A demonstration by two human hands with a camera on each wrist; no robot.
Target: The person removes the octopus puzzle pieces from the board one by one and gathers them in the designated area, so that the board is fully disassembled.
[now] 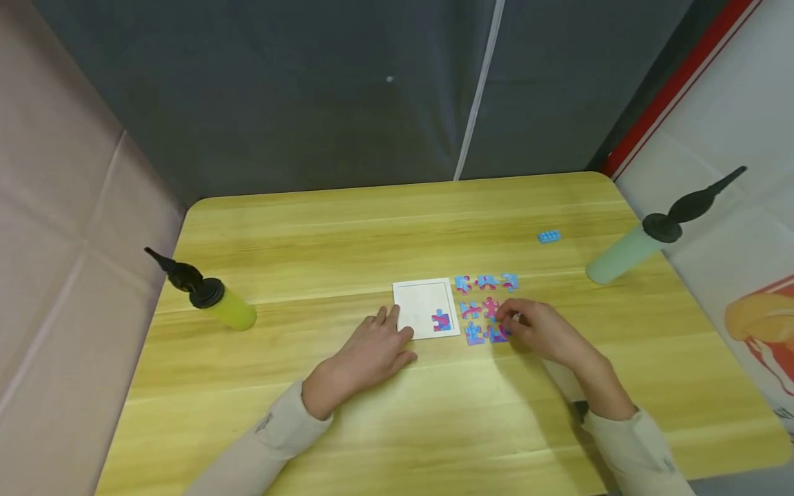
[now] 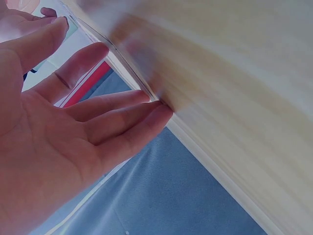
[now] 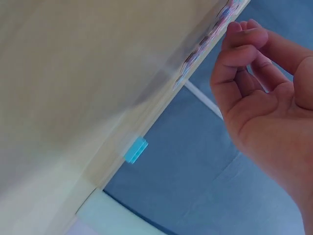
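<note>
A white square puzzle tray (image 1: 412, 310) lies mid-table with one pink-and-blue jigsaw piece (image 1: 441, 320) in its near right corner. My left hand (image 1: 372, 348) reaches to the tray's left side, fingers extended, fingertips touching its edge. Several loose jigsaw pieces (image 1: 486, 282) lie in rows just right of the tray. Over the right end of these rows is my right hand (image 1: 542, 332); its fingers (image 3: 234, 58) are bent, with the tips drawn together close by a pink piece (image 1: 491, 306). I cannot tell whether a piece is between those fingertips.
A blue toy brick (image 1: 548, 236) lies toward the back right of the wooden table (image 1: 310, 255). A pale green bottle (image 1: 623, 255) with a black top stands near the right edge. On the left is a yellow bottle (image 1: 232, 311) with a black top. A dark curtain (image 1: 279, 103) hangs behind.
</note>
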